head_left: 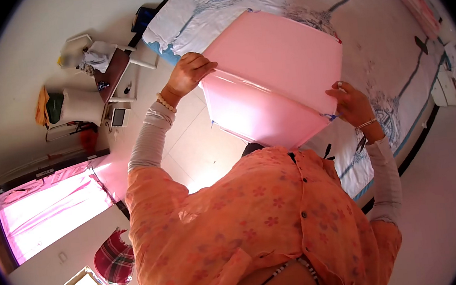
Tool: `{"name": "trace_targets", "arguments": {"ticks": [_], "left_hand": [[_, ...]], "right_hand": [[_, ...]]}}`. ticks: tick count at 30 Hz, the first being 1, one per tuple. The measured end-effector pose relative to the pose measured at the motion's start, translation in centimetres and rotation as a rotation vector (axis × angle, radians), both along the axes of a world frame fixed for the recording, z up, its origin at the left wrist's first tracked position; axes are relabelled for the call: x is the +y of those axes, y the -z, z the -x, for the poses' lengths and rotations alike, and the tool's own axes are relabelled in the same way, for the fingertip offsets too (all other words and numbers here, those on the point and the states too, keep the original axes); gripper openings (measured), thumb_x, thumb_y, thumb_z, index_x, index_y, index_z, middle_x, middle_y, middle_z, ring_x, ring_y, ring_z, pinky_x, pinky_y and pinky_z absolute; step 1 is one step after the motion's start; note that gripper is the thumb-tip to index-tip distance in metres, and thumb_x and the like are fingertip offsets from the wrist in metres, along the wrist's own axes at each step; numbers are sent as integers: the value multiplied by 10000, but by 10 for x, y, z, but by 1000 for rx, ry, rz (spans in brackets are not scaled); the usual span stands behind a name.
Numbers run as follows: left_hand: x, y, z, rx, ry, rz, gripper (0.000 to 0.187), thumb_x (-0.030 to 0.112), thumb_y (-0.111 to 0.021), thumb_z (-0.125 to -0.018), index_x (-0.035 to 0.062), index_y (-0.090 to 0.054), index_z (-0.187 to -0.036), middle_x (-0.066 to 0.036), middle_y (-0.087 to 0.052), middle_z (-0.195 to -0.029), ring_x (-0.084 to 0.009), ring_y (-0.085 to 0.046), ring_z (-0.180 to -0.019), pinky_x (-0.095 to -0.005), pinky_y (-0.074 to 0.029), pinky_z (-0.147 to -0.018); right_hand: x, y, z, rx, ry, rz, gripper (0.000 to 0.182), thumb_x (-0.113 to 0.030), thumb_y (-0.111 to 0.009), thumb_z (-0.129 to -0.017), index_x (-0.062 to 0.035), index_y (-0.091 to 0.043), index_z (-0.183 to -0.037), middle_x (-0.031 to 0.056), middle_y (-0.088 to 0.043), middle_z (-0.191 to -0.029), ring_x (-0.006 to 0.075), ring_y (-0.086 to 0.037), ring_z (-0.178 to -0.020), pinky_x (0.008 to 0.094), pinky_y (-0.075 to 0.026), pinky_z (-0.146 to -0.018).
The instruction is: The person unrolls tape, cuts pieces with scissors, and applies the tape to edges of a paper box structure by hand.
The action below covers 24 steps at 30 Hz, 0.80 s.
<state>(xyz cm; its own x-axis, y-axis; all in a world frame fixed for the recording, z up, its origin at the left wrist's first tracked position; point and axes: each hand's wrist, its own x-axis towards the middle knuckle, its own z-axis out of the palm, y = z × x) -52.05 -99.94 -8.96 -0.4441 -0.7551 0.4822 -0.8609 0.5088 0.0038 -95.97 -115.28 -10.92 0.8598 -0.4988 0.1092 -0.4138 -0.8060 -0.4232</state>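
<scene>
A pink folding panel (280,55) is held up in front of my body, its far half leaning over the bed. A ridge crosses it between my hands, and its nearer half (258,109) slopes down towards my waist. Small ties hang at its corners, some blue, one red. My left hand (191,72) pinches the left end of the ridge, fingers pressed together. At the right end, my right hand (349,100) grips the edge near a blue tie, thumb and fingers closed on it.
The bed (364,19) with a patterned sheet lies beyond and to the right. A brown chair (114,71) holding cloth stands at the left, near a white cushion (79,106). A pink-curtained window (53,206) is at lower left. Pale floor tiles (186,141) show between.
</scene>
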Motion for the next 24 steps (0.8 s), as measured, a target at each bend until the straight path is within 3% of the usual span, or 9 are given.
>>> {"name": "trace_targets", "arguments": {"ticks": [8, 16, 20, 24], "left_hand": [[-11, -6, -6, 130, 5, -134, 196, 133, -714, -724, 57, -670, -900, -49, -637, -871, -223, -594, -795, -334, -492, -691], [-16, 6, 3, 32, -76, -213, 372, 277, -765, -658, 97, -627, -953, -39, -585, -965, -233, -550, -916, -346, -438, -813], [-24, -4, 0, 10, -52, -224, 360, 270, -759, -666, 103, -623, -955, -31, -590, -957, -225, -554, -912, -339, -428, -818], [-32, -17, 31, -98, -126, -243, 444, 295, -760, -668, 112, -603, -1040, -24, -575, -1051, -217, -536, -1005, -352, -397, -871]], "right_hand": [[-14, 1, -2, -23, -4, 36, 412, -41, -634, -671, -158, -647, -1066, 62, -573, -1121, 258, -635, -853, 364, -516, -718], [-14, 4, 5, -52, 12, -8, 434, -33, -602, -676, -173, -640, -1085, 53, -564, -1140, 263, -621, -898, 355, -509, -748], [-14, 0, -3, -21, 10, -37, 414, -46, -607, -689, -163, -640, -1084, 55, -564, -1132, 267, -620, -907, 357, -506, -760], [-17, 4, 0, -45, 7, -28, 399, -56, -620, -695, -154, -640, -1082, 59, -563, -1124, 265, -619, -910, 361, -505, -768]]}}
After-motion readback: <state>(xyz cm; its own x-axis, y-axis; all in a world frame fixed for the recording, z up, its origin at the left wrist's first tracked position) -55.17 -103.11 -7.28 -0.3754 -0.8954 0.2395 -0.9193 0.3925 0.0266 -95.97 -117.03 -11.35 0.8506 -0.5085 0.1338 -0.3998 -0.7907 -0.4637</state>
